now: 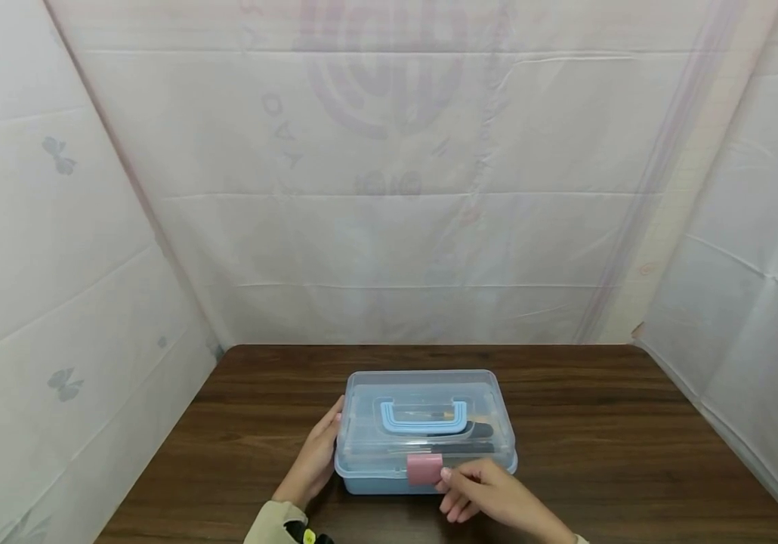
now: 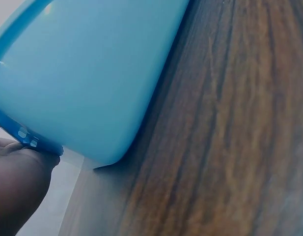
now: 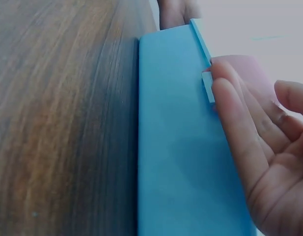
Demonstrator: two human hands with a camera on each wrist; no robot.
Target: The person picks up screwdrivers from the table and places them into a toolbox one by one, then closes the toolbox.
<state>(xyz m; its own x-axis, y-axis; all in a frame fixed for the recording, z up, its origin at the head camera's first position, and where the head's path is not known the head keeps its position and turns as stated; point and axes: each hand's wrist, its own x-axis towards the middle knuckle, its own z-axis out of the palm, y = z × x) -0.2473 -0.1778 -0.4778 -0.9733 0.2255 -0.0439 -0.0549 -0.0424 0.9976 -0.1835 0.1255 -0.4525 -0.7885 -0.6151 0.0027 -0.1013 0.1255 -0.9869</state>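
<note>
A plastic box with a light-blue base (image 1: 368, 486) and a clear lid (image 1: 368, 393) sits on the table, its lid down. A blue handle (image 1: 423, 427) lies on top, and a pink latch (image 1: 424, 468) is at the front. My left hand (image 1: 317, 453) rests along the box's left side, fingers fairly straight; in the left wrist view part of it touches the blue rim (image 2: 31, 137). My right hand (image 1: 487, 487) pinches the latch's right edge. From the right wrist, fingertips reach the latch (image 3: 247, 71) beside a small blue catch (image 3: 208, 87).
Through the lid show dark long-shaped items (image 1: 480, 431) and something tan. The dark wood table (image 1: 606, 423) extends around the box. White sheeting (image 1: 389, 249) hangs behind and at both sides.
</note>
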